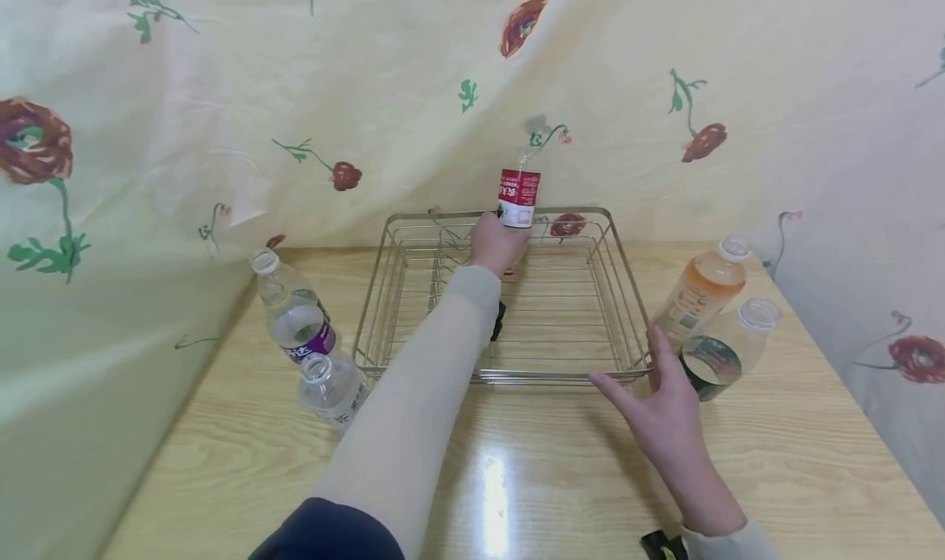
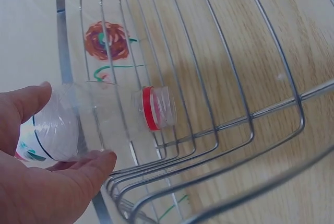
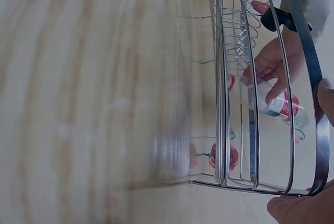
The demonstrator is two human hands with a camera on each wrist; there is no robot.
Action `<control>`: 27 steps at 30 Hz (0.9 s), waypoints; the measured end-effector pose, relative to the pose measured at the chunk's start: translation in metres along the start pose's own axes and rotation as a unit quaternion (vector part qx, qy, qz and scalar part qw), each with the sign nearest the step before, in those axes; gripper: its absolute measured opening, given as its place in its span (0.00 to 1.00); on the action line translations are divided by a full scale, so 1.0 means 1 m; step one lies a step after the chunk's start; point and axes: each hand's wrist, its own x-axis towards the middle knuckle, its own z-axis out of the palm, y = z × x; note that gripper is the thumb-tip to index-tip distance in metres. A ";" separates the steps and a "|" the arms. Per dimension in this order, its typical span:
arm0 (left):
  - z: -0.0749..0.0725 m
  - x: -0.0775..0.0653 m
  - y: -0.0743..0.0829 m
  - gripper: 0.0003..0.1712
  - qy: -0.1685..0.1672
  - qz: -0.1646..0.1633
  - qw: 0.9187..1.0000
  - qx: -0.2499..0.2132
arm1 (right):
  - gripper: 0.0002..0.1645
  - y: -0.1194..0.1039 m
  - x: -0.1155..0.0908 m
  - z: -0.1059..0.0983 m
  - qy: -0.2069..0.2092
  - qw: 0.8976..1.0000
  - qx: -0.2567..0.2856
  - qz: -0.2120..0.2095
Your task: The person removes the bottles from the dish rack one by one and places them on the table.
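My left hand (image 1: 498, 243) reaches to the back of a metal wire basket (image 1: 554, 373) and grips a clear plastic bottle (image 1: 519, 193) with a red and white label. In the head view the bottle's label is upside down and its base points up. The left wrist view shows its uncapped neck (image 2: 163, 107), with a red ring, pointing into the basket; thumb and fingers lie on either side of the bottle. At the basket's front right corner, my right hand (image 1: 668, 412) is spread, with thumb and index finger touching the rim on two sides.
Left of the basket stand a purple-labelled bottle (image 1: 299, 318) and a clear bottle (image 1: 335, 392). To its right, close beside my right hand, are an orange-tinted bottle (image 1: 701, 289) and a green-labelled bottle (image 1: 727, 351). Flowered cloth (image 1: 413, 93) hangs behind the wooden table (image 1: 244, 445).
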 end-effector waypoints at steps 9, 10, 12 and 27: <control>-0.015 -0.011 0.010 0.29 -0.015 0.013 1.000 -0.012 | 0.68 -0.002 0.004 -0.003 -0.005 1.000 -0.005 0.000; -0.018 -0.013 0.011 0.28 -0.016 0.013 1.000 -0.018 | 0.68 -0.003 0.004 -0.003 -0.006 1.000 -0.007 0.001; -0.023 -0.017 0.013 0.28 -0.018 0.016 0.999 -0.027 | 0.68 -0.004 0.004 -0.003 -0.009 1.000 -0.009 0.004; -0.050 -0.050 0.028 0.35 -0.019 0.051 0.998 -0.035 | 0.68 -0.012 0.004 -0.005 -0.005 1.000 -0.008 0.011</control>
